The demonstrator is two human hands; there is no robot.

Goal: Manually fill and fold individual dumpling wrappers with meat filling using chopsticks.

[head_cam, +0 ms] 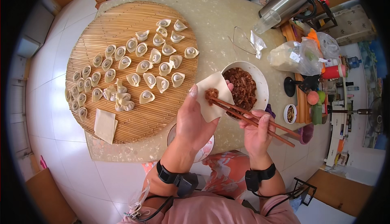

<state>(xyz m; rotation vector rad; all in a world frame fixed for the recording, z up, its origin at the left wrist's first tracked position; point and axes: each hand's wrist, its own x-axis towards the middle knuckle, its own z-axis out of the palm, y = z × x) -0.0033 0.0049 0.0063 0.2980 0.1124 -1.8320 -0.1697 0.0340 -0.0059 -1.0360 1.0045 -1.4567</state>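
A square dough wrapper (213,111) lies across my left hand (195,123), which holds it between thumb and fingers. My right hand (259,129) grips a pair of brown wooden chopsticks (268,126); their tips touch a small lump of minced meat filling (211,95) on the wrapper. Behind the wrapper stands a white bowl (262,85) holding more minced filling (243,85). On the left, a round slatted mat (122,129) bears many folded wontons (147,97), some heaped together, and a small stack of wrappers (104,126) near its front edge.
A patterned plate (205,150) sits partly under my left forearm. Toward the back right are a steel kettle (283,6), a clear cup (268,21), eyeglasses (240,42) and plastic bags (292,57). A small white bowl (289,114) stands at the table's right side.
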